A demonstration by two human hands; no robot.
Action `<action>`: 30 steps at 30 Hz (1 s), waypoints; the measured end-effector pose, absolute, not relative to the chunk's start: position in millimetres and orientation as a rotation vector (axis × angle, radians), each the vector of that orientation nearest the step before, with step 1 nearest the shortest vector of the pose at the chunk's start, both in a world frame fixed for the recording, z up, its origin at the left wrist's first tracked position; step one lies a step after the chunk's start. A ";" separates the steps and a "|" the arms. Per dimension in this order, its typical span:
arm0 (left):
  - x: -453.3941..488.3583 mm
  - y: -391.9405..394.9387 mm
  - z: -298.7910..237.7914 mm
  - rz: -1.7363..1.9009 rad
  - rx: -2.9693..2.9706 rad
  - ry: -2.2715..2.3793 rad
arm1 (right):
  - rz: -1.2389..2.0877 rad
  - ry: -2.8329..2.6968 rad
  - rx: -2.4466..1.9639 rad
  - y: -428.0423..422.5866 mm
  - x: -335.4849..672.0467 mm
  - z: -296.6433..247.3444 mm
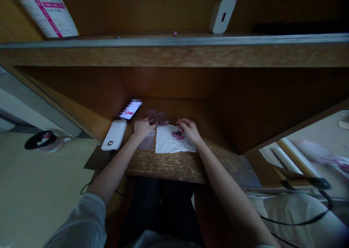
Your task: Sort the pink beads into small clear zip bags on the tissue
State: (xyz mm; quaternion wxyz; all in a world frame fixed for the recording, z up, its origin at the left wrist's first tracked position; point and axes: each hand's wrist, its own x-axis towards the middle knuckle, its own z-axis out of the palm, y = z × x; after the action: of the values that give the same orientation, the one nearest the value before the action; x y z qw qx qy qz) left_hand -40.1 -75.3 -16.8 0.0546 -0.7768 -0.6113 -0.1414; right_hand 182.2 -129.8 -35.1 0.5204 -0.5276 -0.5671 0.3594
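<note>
Fingers [182,124] of both hands curled and lowered: right hand [189,129] over a cluster of small pink pieces [177,134] on a white paper sheet [169,142], left hand [143,127] at the top of a clear plastic bag [147,141]. Grip on either item not determinable at this resolution. Further out: worn wooden surface [166,166] beneath, white power bank [113,134] just beside the left hand, smartphone [131,109] behind it, single pink bead [175,33] on the upper shelf [191,41].
</note>
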 end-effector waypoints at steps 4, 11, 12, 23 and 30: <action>-40.8 -71.0 -19.9 -0.439 -2.381 -1.893 | 0.871 -1.358 -1.255 -130.9 182.1 -32.9; -49.0 -62.9 -13.3 -0.518 -2.410 -1.908 | 0.873 -1.351 -1.277 -133.5 181.0 -28.6; -49.3 -62.5 -10.6 -0.583 -2.401 -1.903 | 0.876 -1.347 -1.278 -133.9 180.9 -27.7; 1.1 -65.6 12.9 -2.782 -2.179 -1.622 | 0.856 -1.334 -1.234 -134.1 179.6 -28.7; -9.4 -73.5 1.8 -2.920 -2.241 -2.135 | 0.740 -1.663 -1.240 -141.6 170.2 -31.7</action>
State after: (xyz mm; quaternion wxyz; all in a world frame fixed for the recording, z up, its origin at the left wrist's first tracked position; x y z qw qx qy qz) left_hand -9.4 -73.5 1.8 -0.5285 -0.4471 -0.4259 -0.5826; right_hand 170.2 -141.6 -31.7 0.4524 -0.5019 -0.6734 0.2998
